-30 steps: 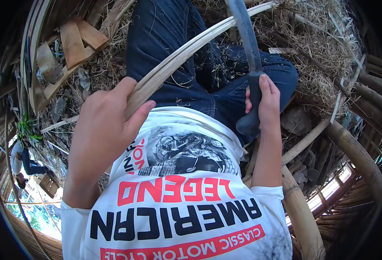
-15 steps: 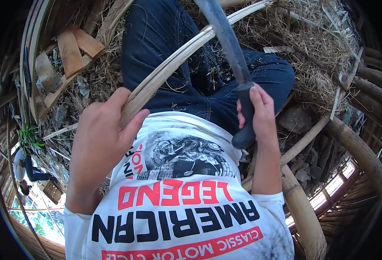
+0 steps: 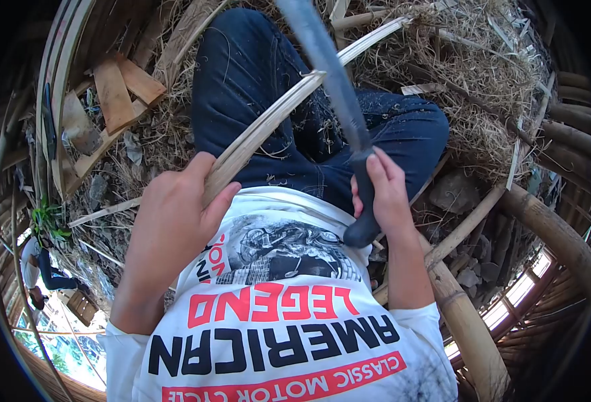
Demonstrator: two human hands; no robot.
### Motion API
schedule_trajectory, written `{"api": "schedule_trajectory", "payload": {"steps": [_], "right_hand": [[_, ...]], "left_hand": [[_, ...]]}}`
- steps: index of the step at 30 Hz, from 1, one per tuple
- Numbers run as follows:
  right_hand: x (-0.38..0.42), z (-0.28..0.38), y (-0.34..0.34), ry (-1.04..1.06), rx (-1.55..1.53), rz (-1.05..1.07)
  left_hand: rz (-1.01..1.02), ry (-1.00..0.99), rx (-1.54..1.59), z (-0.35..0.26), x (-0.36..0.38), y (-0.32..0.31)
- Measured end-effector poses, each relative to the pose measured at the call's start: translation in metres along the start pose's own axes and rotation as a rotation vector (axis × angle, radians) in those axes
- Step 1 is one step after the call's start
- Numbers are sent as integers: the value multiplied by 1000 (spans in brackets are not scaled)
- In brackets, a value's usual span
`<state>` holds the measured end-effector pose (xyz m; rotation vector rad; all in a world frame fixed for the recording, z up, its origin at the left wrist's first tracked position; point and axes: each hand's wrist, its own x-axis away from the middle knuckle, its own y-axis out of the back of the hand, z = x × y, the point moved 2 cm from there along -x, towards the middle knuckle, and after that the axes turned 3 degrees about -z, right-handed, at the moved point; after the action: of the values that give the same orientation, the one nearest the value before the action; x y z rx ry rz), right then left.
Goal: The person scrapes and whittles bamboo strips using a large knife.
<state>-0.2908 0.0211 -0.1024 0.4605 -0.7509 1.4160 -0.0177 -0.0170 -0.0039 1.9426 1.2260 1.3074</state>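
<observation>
My left hand (image 3: 178,211) is closed around the near end of a split bamboo strip (image 3: 258,130). The strip slants up and away to the right over my legs, its edges fibrous. In my right hand (image 3: 386,191) is the black handle of a machete (image 3: 329,67). Its long grey blade points up and slightly left, crossing the strip past its middle. Part of the strip is hidden behind the blade, and the blade tip runs out of view at the top.
Wood shavings (image 3: 469,87) cover the ground at the upper right. Flat wood pieces (image 3: 118,94) lie at the upper left. Thick bamboo poles (image 3: 466,321) cross at the right, beside stones (image 3: 456,191). Another person (image 3: 37,268) is in the far left background.
My right hand and the machete have shifted left and a little down. My left hand has moved slightly right and down with the bamboo strip.
</observation>
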Motion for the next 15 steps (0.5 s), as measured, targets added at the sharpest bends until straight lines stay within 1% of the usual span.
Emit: {"api": "schedule_trajectory", "payload": {"steps": [2,4,5,6,8,9,10,12,13,15], "right_hand": [[7,2,2,14,55,47],[-7,1,16,45,59,29],[-15,-7,17,55,49,2],[-17,-11,9,17,22,-30],[-1,-9,-11,-25,-31,4],[5,-8,-13,2,6,59],[5,-4,-9,14,4,57],[5,-1,2,8,34,63],[-2,-1,7,22,65,31],[1,-6,-6,-6,19,27]], "left_hand": [[-40,-24,11,-3,-1,3],[49,-33,-52,-5,-4,3],[53,-29,-48,-6,-5,3],[47,-36,-49,-4,-5,0],[-22,-30,6,3,-5,-7],[-5,-13,16,4,-5,-7],[-12,-22,14,2,-6,-3],[53,-16,1,-1,-4,0],[53,-6,18,-3,-5,-1],[46,-12,-3,-3,-6,-2]]}}
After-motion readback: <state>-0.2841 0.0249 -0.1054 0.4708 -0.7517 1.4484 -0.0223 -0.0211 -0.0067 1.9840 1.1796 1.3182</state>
